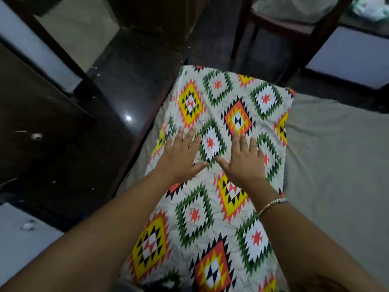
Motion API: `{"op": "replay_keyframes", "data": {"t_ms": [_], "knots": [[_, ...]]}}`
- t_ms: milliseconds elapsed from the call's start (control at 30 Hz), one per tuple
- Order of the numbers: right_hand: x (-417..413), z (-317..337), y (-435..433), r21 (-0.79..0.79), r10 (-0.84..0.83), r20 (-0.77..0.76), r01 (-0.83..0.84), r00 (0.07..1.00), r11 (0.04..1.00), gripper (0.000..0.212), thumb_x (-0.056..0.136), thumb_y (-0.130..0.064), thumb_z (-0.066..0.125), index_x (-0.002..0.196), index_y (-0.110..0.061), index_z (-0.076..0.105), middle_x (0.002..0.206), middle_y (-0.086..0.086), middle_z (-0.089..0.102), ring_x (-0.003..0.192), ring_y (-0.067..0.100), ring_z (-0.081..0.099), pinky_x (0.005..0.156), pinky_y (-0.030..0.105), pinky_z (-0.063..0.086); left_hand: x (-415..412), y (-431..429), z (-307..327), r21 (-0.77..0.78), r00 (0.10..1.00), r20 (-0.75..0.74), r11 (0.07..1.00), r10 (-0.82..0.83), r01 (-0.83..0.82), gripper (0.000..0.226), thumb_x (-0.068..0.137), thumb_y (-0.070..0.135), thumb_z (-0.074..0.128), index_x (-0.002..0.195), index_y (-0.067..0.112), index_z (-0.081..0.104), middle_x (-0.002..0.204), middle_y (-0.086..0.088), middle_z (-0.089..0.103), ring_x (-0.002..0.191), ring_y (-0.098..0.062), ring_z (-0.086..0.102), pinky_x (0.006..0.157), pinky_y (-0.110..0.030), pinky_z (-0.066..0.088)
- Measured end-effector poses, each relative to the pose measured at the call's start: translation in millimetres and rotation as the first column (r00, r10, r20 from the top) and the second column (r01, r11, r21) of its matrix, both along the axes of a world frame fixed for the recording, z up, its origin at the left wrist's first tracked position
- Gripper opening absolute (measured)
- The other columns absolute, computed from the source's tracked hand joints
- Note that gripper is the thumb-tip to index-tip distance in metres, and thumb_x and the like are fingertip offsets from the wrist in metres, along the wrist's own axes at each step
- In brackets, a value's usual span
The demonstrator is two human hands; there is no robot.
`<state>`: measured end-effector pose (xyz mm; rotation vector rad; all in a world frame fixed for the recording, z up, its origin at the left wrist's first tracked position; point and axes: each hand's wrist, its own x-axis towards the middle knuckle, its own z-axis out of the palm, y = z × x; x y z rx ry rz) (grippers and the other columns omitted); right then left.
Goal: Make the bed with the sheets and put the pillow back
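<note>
One left hand (181,157) and one right hand (245,162), two in all; one patterned pillow (210,218); one grey sheet (336,165); one bracelet (271,204); one wooden chair (280,24).

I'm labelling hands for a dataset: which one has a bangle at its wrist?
The right hand, flat on the patterned cloth: a thin metal bangle circles its wrist. The left hand beside it has a bare wrist.

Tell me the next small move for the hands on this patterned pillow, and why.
Probably sweep both hands outward to smooth it: the left hand and right hand lie flat, side by side, on the patterned pillow, whose cover shows fine creases, and it already rests on the grey sheet.
</note>
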<state>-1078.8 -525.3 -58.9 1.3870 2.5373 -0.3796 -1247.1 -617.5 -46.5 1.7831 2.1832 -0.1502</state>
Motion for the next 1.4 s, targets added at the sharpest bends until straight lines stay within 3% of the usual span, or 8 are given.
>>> {"op": "replay_keyframes", "data": {"t_ms": [133,233,300,567,733,1033,1167,1400], "knots": [[4,42,-15,0.08,0.065,0.008,-0.065,0.998,0.995,0.083,0.091,-0.066,0.028,0.151,-0.017,-0.001,0.158,0.015,-0.01,0.145,0.037,0.001,0.113,0.053,0.021,-1,-32,31,-0.008,1.0,-0.027,1.0,0.008,-0.008,0.081,0.09,0.062,0.037,0.151,0.018,0.008,0.159,-0.004,-0.009,0.146,-0.028,-0.006,0.116,-0.05,0.013],[2,70,-29,0.211,0.127,0.01,-0.126,0.992,0.969,0.073,0.093,-0.059,0.034,0.15,-0.016,0.016,0.158,0.016,-0.009,0.144,0.039,0.009,0.108,0.052,0.029,-2,-55,42,-0.021,0.993,0.025,0.993,0.117,-0.116,0.081,0.089,0.064,0.038,0.15,0.018,0.011,0.159,-0.004,-0.007,0.145,-0.03,-0.005,0.115,-0.052,0.015],[-1,79,-40,0.222,0.197,0.041,-0.201,0.98,0.954,0.07,0.094,-0.057,0.031,0.149,-0.016,0.019,0.158,0.015,-0.01,0.145,0.037,0.005,0.11,0.051,0.024,3,-69,46,-0.041,0.984,0.065,0.986,0.163,-0.161,0.083,0.088,0.065,0.038,0.151,0.02,0.008,0.159,-0.002,-0.01,0.145,-0.03,-0.007,0.115,-0.053,0.013],[-29,72,-97,0.055,0.133,0.088,-0.139,0.987,0.989,0.076,0.096,-0.059,0.023,0.151,-0.015,-0.004,0.156,0.013,-0.02,0.144,0.029,-0.017,0.118,0.048,0.005,-17,-103,54,0.012,0.993,0.106,0.999,0.048,-0.05,0.082,0.088,0.061,0.043,0.151,0.02,0.01,0.159,0.0,-0.011,0.146,-0.028,-0.006,0.114,-0.05,0.009],[-70,78,-130,-0.046,0.028,0.034,-0.026,0.999,0.999,0.079,0.095,-0.059,0.028,0.151,-0.015,-0.006,0.156,0.013,-0.02,0.144,0.028,-0.017,0.118,0.049,0.008,-64,-124,61,0.01,0.99,0.104,0.995,-0.1,0.1,0.084,0.088,0.064,0.039,0.151,0.02,0.006,0.158,0.001,-0.014,0.146,-0.027,-0.007,0.114,-0.052,0.013],[-135,108,-172,-0.004,-0.229,-0.069,0.23,0.971,0.973,0.079,0.094,-0.059,0.032,0.151,-0.015,-0.001,0.157,0.013,-0.016,0.145,0.03,-0.014,0.118,0.048,0.012,-136,-131,84,0.052,0.941,0.152,0.954,-0.301,0.297,0.091,0.088,0.064,0.042,0.151,0.012,0.002,0.158,-0.007,-0.012,0.146,-0.026,-0.004,0.117,-0.045,0.012],[-144,108,-178,-0.027,-0.236,-0.01,0.236,0.972,0.972,0.08,0.094,-0.06,0.031,0.151,-0.015,-0.002,0.157,0.014,-0.015,0.145,0.033,-0.013,0.117,0.048,0.012,-139,-131,88,0.034,0.93,0.217,0.955,-0.295,0.295,0.092,0.088,0.062,0.044,0.151,0.012,-0.001,0.158,-0.008,-0.012,0.146,-0.024,-0.006,0.118,-0.042,0.011],[-160,95,-151,-0.07,-0.176,-0.019,0.174,0.984,0.982,0.081,0.094,-0.059,0.032,0.151,-0.013,-0.001,0.158,0.013,-0.013,0.145,0.031,-0.011,0.118,0.048,0.013,-142,-116,87,0.007,0.937,0.189,0.955,-0.294,0.298,0.094,0.087,0.063,0.046,0.151,0.011,-0.001,0.158,-0.008,-0.011,0.146,-0.022,-0.005,0.118,-0.041,0.012]]}}
